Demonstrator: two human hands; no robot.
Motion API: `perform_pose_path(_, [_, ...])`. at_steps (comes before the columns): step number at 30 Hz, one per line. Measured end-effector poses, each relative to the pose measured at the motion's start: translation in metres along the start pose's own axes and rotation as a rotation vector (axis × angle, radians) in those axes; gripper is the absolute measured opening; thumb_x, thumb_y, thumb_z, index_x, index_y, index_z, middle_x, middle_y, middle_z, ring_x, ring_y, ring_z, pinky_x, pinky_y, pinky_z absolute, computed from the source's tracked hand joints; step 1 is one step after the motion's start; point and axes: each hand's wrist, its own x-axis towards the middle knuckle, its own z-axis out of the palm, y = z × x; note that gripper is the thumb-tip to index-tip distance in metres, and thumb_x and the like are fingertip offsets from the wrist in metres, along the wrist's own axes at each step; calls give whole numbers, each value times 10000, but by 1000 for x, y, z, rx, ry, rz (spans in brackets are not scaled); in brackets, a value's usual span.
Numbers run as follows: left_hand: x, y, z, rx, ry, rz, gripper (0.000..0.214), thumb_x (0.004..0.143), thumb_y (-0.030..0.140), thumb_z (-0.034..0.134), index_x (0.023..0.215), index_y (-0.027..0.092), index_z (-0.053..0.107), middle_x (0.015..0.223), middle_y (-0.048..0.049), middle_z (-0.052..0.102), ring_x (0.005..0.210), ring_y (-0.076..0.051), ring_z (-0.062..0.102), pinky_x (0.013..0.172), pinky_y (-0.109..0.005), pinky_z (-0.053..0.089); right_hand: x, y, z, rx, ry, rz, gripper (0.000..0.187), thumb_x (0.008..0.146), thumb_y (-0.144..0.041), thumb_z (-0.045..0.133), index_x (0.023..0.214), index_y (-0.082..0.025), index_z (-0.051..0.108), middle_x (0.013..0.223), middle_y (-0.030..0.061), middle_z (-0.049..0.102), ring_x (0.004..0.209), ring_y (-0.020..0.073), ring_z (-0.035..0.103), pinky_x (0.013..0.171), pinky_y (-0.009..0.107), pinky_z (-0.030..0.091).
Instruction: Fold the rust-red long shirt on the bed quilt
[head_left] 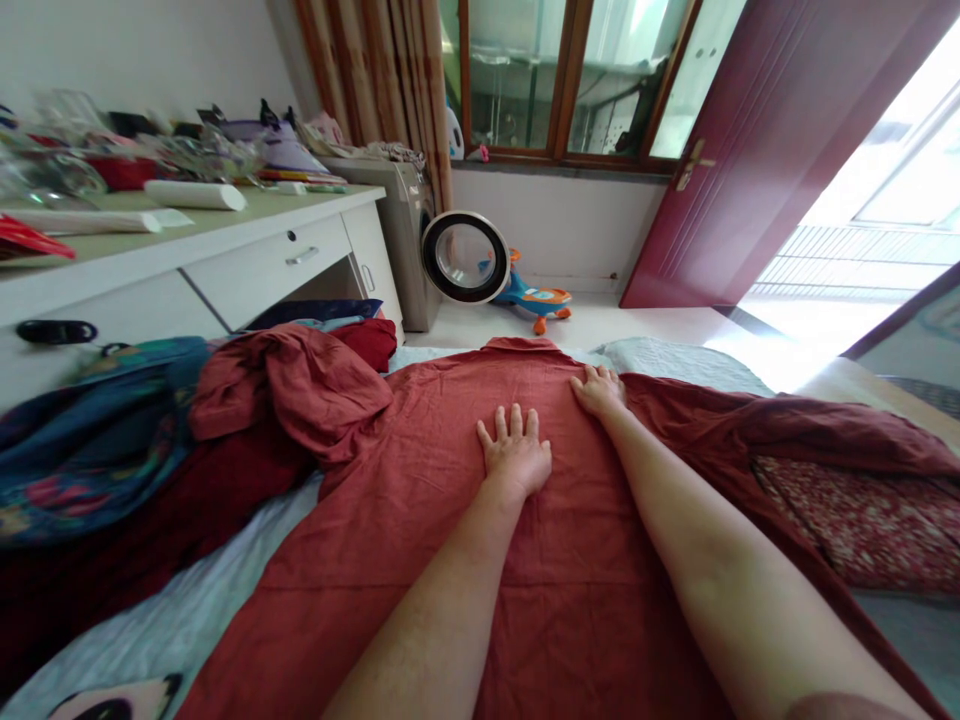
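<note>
"Lying across the bed, that rust-red garment takes up most of the view. How would it handle?"

"Light and soft, I'd judge: thin woven cloth that creases readily and slides little. Nothing fragile about it, but it would slump if lifted from one point."

"So where would you take hold?"

"At both shoulder seams, or by the collar at the far end, where the fabric looks doubled and firmer. The left sleeve lies bunched over other clothes; the right sleeve trails out beside some speckled red fabric."

"And the hands?"

"Both open, palms down, gripping nothing. The left hand rests on the middle of the cloth, fingers spread; the right hand presses near the right shoulder, fingers closer together."

"What's underneath?"

"A pale, rumpled sheet, soft enough to give under pressure, with a blue floral cloth heaped on the left."

"And the room?"

"A big red door stands open at the right, beside a wood-framed window. A cluttered bench runs along the left, then a washing machine with its round door swung out, a blue-and-orange ride-on toy on the floor, and, smallest, a white roll on the bench."
</note>
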Motion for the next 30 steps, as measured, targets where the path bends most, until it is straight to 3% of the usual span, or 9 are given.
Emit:
perform_pose_path(5, [0,0,-1,-2,-2,0,674,913,513,316,1536,267,242,1629,-62,144,1495,-344,65,1142,-677,25,-15,-7,1,-22,56,-39,490,935,-445,380,1238,-127,598,1393,193,471,1301,343,388,1054,447,313])
perform_pose_path(10, [-1,0,-1,1,6,4,675,912,510,313,1536,264,239,1629,-66,147,1494,-343,70,1141,-677,26,-28,-7,4,6,35,-181,449,952,-415,367,1252,-160,582,1410,137,504,1289,288,431,1074,394,307])
perform_pose_path(13, [0,0,0,-1,8,4,677,910,516,313,1534,262,245,1629,-70,148,1493,-344,74,1140,-677,26,-20,6,0,23,1,-170,454,957,-388,385,1288,-125,549,1452,139,473,1321,247,418,1089,326,295])
perform_pose_path(16, [1,0,1,-6,10,8,674,910,516,310,1533,265,248,1627,-70,159,1493,-343,78,1141,-675,31,-20,11,-3,8,-6,-132,435,961,-359,382,1246,-91,570,1413,178,504,1302,262,445,1075,340,317])
perform_pose_path(19, [1,0,2,-6,14,4,667,912,510,318,1532,276,245,1627,-65,162,1494,-338,77,1144,-672,25,-42,2,0,3,-12,-141,459,960,-393,390,1273,-100,553,1451,174,469,1335,286,411,1084,389,313])
perform_pose_path(23, [0,0,4,-4,35,4,655,916,508,336,1525,277,264,1622,-71,183,1490,-341,98,1143,-674,30,-84,-14,4,38,-30,-270,477,965,-359,373,1367,-128,485,1517,130,401,1394,267,343,1119,405,273])
perform_pose_path(26, [-4,0,6,4,107,15,634,916,505,358,1507,283,303,1608,-75,235,1480,-337,147,1145,-671,64,-101,-11,-1,35,-41,-343,480,974,-360,356,1394,-159,472,1517,99,413,1389,255,355,1125,397,272])
perform_pose_path(30, [-9,0,8,3,228,43,599,919,480,384,1471,244,378,1570,-105,324,1448,-348,226,1130,-678,133,-114,-3,-13,-25,19,-149,457,968,-348,364,1348,-149,521,1495,132,436,1373,305,370,1093,456,304])
